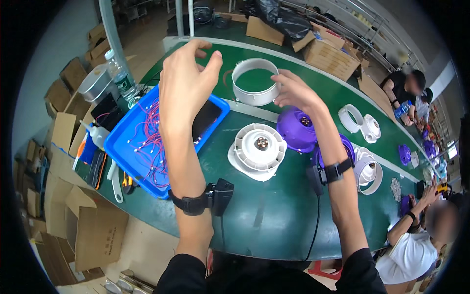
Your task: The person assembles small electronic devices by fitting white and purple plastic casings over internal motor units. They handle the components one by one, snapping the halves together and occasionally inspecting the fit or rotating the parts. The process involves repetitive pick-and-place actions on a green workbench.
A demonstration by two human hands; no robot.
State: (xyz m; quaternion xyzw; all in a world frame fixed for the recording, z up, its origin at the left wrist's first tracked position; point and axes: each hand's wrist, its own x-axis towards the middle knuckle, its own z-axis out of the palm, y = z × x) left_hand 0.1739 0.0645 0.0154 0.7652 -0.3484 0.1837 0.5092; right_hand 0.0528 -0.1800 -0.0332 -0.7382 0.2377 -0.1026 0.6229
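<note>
My right hand (297,94) has its fingers and thumb at the right edge of a white plastic ring (255,96), gripping its wall. To the ring's left, my left hand (188,81) is raised with thumb and fingers apart and nothing in it. Between my forearms, a white round fan housing with radial fins and a metal hub (258,149) sits on the green table (264,215). A purple round housing (296,130) lies below my right hand. Another purple housing (346,147) is partly hidden by my right forearm.
On the left, a blue tray (142,179) holds pink and red wires and a black item, beside a water bottle (120,76) and squeeze bottle (99,136). More white rings (350,119) and housings lie right. Cardboard boxes (100,228) stand left; other people work at right.
</note>
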